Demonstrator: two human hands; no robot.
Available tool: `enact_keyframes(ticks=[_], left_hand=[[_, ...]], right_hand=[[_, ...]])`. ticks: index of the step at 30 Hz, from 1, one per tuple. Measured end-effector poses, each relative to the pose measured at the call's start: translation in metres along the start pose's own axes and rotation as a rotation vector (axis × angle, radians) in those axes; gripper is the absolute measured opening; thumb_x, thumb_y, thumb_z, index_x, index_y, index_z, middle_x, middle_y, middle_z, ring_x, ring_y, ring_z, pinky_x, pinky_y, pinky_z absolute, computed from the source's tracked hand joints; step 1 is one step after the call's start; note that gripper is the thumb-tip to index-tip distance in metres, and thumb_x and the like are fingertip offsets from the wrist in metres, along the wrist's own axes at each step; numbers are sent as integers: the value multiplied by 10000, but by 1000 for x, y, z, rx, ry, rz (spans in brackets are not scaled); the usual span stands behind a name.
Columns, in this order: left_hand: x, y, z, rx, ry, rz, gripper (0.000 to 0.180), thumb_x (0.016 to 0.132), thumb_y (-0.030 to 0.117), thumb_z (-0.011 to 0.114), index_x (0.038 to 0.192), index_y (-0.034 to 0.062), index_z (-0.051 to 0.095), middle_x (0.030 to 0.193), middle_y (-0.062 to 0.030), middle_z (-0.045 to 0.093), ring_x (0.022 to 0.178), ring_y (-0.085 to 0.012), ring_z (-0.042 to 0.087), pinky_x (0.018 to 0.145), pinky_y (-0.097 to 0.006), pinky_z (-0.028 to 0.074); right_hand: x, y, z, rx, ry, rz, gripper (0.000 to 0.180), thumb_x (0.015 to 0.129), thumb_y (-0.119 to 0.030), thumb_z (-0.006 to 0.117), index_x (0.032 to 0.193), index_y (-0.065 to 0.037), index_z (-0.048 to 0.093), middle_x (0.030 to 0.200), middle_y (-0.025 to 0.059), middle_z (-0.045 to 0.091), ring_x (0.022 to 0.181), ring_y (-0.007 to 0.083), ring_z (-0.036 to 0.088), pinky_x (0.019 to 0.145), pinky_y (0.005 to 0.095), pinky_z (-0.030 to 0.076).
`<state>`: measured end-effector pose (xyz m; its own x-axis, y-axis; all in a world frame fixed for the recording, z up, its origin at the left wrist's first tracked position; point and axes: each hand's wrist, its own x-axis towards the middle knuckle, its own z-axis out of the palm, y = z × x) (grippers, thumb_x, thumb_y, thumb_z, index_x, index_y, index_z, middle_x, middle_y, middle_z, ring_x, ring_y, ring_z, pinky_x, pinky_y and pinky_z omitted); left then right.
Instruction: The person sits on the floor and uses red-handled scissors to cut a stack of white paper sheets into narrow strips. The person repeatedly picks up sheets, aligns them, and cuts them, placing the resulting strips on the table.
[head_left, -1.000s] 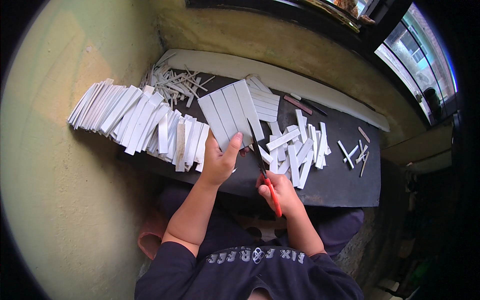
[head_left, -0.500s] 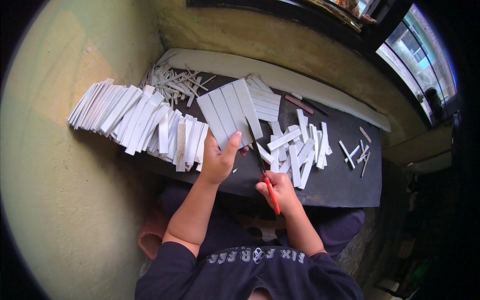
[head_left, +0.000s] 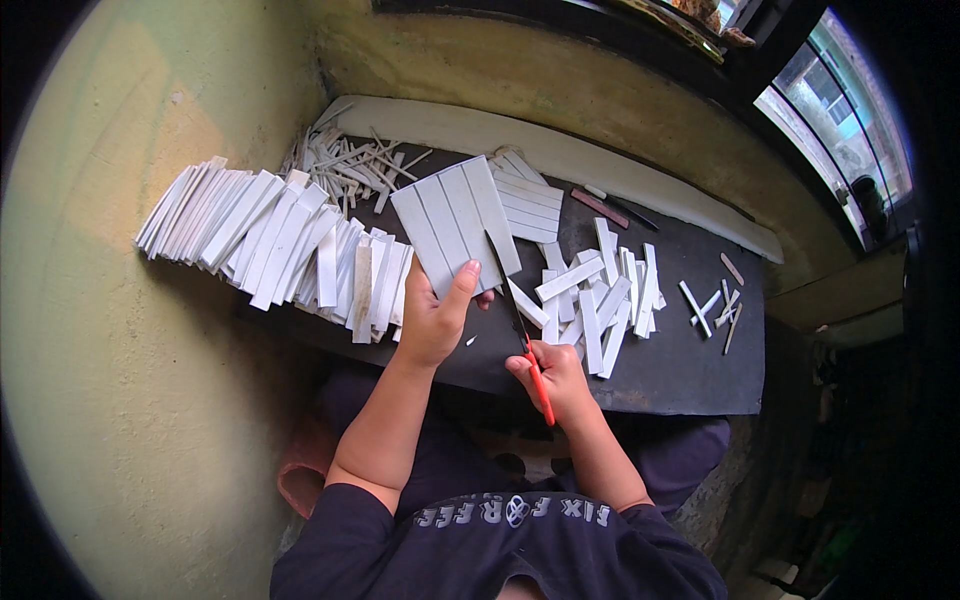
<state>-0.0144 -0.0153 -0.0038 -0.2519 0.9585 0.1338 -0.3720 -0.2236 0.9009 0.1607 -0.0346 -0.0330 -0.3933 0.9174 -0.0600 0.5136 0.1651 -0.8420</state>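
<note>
My left hand (head_left: 441,310) grips the lower edge of a white sheet (head_left: 447,225) marked with dark parallel lines, thumb on its face. A slit starts at the sheet's lower right and partly frees its right-hand strip. Scissors with red handles (head_left: 541,388) are in my right hand (head_left: 560,382), their dark blades pointing up to the sheet's lower right edge. How far the blades are apart is hard to make out. A second lined white sheet (head_left: 532,208) lies behind the held one. To the right, cut white strips (head_left: 592,318) form a loose heap.
A long row of stacked white strips (head_left: 262,232) runs along the left. Thin offcuts (head_left: 352,165) are piled at the back left, and several small slivers (head_left: 727,312) lie at the right of the dark tabletop (head_left: 690,375). A brown stick (head_left: 599,208) and a dark pen (head_left: 634,214) lie near the back.
The scissors have drawn back a little toward me, leaving the slit in the sheet showing. My left hand and the sheet have shifted slightly to the left.
</note>
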Motion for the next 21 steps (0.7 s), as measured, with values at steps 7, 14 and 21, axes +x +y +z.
enact_keyframes(ticks=[7,14,21], left_hand=[[6,-1,-16,1,35,52,281,863,117,523,1112,8,452,968,-65,554,812,-114,541,719,-254,452],[9,10,-25,64,105,160,281,866,108,521,1119,-7,481,1044,-64,548,931,-115,512,825,-258,401],[6,11,-23,70,39,204,269,861,91,522,1110,-4,487,1025,-55,559,916,-110,517,820,-259,401]], right_hand=[[1,1,2,-20,-3,-20,516,748,-444,661,551,-13,458,445,140,405,415,309,391,438,347,350],[-2,-17,-7,-93,-97,25,538,717,-472,679,576,-1,460,470,146,440,453,307,468,461,355,374],[-11,-13,-14,-39,-132,58,380,725,-328,674,765,15,516,577,75,501,545,137,472,521,290,402]])
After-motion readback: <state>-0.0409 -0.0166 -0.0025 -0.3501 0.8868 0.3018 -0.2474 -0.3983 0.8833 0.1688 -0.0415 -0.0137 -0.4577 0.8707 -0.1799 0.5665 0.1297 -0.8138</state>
